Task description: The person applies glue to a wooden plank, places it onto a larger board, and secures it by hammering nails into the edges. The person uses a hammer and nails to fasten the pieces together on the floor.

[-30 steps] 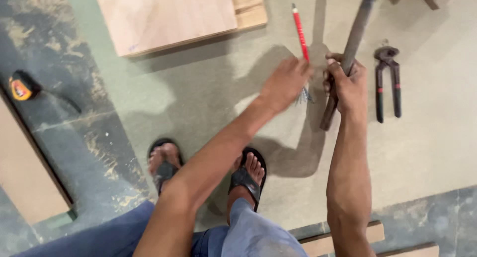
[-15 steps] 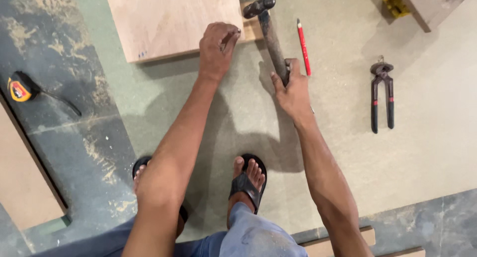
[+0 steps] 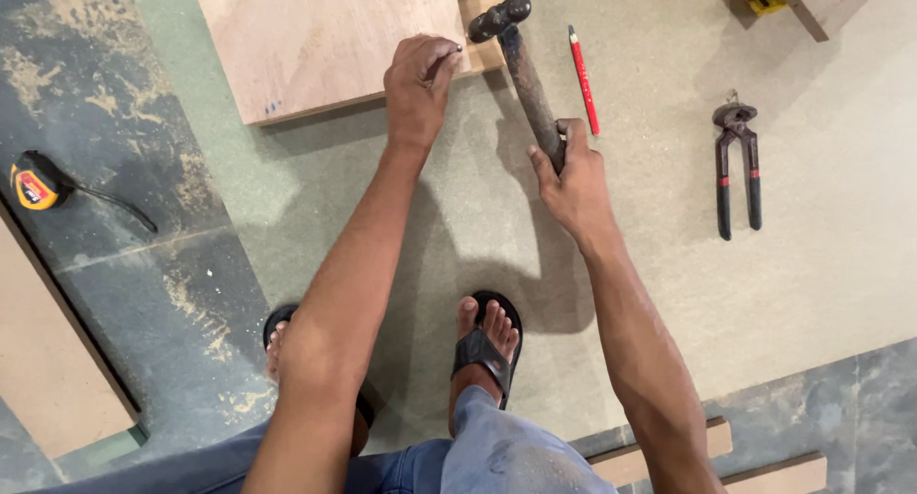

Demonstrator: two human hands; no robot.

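My left hand [image 3: 417, 83] pinches a small nail [image 3: 457, 49] at the right edge of a plywood board [image 3: 325, 35] that lies on the floor. My right hand [image 3: 571, 174] grips the dark handle of a hammer [image 3: 523, 69], whose black head hangs just right of the nail, over a narrow wooden strip [image 3: 483, 33] beside the board. A red pencil [image 3: 584, 80] lies right of the hammer handle.
Black-and-red pincers [image 3: 738, 164] lie on the floor at the right. A yellow-and-black tape measure [image 3: 33, 182] sits at the left. A board [image 3: 48, 360] lies at lower left, wooden strips [image 3: 764, 475] at lower right. My feet in sandals [image 3: 485, 346] stand below.
My left hand moved up and left from beside the pencil to the board's edge with the nail. The hammer head came down close to the nail.
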